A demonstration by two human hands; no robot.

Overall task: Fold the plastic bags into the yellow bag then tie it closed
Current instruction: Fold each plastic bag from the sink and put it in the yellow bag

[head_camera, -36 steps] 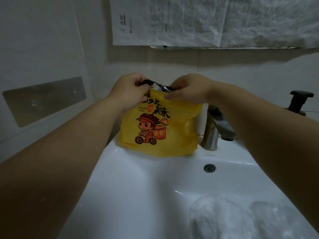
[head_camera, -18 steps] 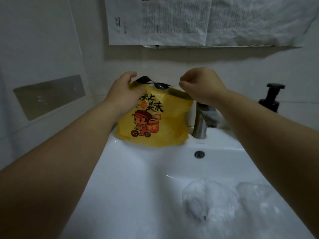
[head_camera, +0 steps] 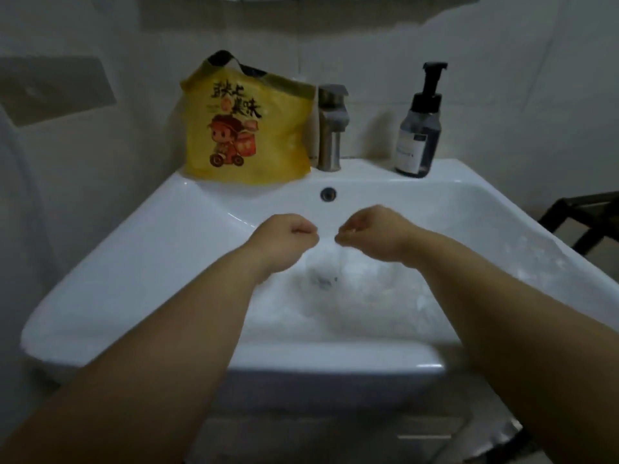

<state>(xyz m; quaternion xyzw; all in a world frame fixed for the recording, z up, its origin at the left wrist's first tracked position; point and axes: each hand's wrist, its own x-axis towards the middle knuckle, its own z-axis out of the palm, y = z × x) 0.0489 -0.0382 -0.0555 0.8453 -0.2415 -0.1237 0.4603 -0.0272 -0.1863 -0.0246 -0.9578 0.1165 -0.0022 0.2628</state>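
**Operator:** What is changing at the sink [head_camera: 140, 229]?

**Spotter:** You are moving off the yellow bag [head_camera: 248, 128]. Half a second ago both your hands were working at its mouth. Now it is standing alone on the sink's back-left edge, upright and untied, with a dark strip showing at the top.

**Operator:** And my hands?

**Spotter:** Your left hand [head_camera: 284, 241] and right hand [head_camera: 371, 234] are hovering over the basin, just above the clear bags [head_camera: 351, 296] lying in it. Both are showing curled fingers. A thin film seems to be hanging under your right fingertips, but blur is hiding any pinch, so I cannot tell.

**Operator:** Meaning?

**Spotter:** I judge you are going for the next bag to fold, so tying is waiting.

**Operator:** Anything crowding me?

**Spotter:** The bottle [head_camera: 417, 135] is standing on the back-right edge, well clear. The tap [head_camera: 330, 128] is standing just beside the yellow bag's right side. Neither is blocking the basin, though the tap is crowding the bag's mouth.
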